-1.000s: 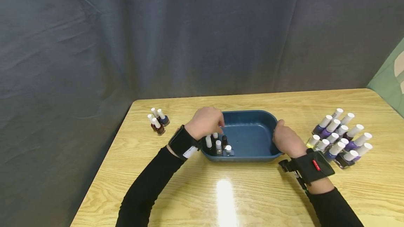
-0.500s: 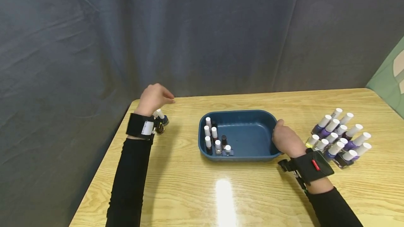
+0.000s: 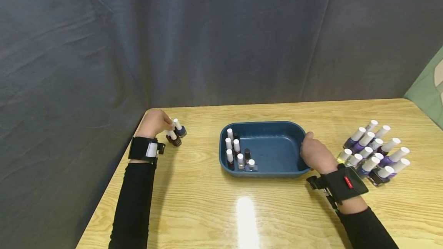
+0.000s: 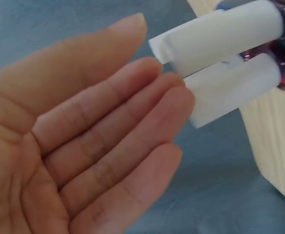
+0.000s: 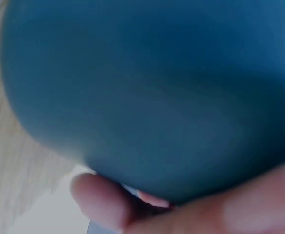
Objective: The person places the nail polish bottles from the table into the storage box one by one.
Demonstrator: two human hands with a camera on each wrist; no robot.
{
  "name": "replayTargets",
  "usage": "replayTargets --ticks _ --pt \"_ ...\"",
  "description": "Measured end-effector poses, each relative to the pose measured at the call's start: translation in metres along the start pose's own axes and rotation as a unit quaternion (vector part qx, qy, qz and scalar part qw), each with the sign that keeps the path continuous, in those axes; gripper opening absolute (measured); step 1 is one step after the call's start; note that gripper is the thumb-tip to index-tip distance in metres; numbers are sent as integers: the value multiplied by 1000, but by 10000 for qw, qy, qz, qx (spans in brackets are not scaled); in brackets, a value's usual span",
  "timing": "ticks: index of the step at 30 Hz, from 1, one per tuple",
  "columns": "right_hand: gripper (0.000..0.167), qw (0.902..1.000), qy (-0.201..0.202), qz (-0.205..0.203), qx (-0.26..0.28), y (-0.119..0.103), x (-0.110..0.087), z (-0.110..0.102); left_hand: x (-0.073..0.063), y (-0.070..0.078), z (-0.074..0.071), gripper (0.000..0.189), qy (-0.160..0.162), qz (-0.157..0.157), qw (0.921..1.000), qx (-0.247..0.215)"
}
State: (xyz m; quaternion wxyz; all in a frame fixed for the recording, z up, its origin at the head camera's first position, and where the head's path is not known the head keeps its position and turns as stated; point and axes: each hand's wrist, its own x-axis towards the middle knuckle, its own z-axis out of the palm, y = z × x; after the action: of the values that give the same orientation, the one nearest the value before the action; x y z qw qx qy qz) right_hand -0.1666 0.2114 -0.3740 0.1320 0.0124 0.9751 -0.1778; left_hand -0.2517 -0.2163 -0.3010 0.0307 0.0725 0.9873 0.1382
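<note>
My left hand (image 3: pixel 154 123) is at the small group of nail polish bottles (image 3: pixel 176 140) at the table's far left. In the left wrist view its fingers (image 4: pixel 132 122) are nearly straight, the thumb apart from them, and the white caps (image 4: pixel 225 39) lie right at the fingertips. One bottle beside them holds dark blue polish (image 3: pixel 181 131). My right hand (image 3: pixel 317 153) grips the right end of a dark blue plastic tray (image 3: pixel 266 174), thumb over the rim. Several nail polish bottles (image 3: pixel 230 158) stand along the tray's left side; a clear one (image 3: pixel 251 165) is at its front.
A cluster of nail polish bottles (image 3: pixel 365 139), mostly purple with white caps and one yellow, stands on the wooden table (image 3: pixel 207 210) right of the tray, close to my right wrist. A grey cloth (image 3: pixel 235 41) hangs behind the table.
My left hand has left the tray's left side and moved left to the small bottle group, lowering onto it. One more white-capped bottle shows in the tray's back left. The right hand stays put.
</note>
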Motion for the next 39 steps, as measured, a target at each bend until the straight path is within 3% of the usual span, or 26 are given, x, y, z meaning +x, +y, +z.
replayTargets --ticks 11,21,30,39 --pt "51 10000 -80 4 -26 1 1 0 4 -6 13 23 -418 -48 9991 15" --pt "51 10000 -3 46 45 -3 1 1 3 -9 21 21 -286 189 9991 238" --pt "51 10000 25 -13 -29 -8 2 2 -2 -12 11 17 -399 314 9980 384" --pt "47 10000 65 -16 -21 -8 2 2 -8 0 -9 14 -322 555 9978 155"
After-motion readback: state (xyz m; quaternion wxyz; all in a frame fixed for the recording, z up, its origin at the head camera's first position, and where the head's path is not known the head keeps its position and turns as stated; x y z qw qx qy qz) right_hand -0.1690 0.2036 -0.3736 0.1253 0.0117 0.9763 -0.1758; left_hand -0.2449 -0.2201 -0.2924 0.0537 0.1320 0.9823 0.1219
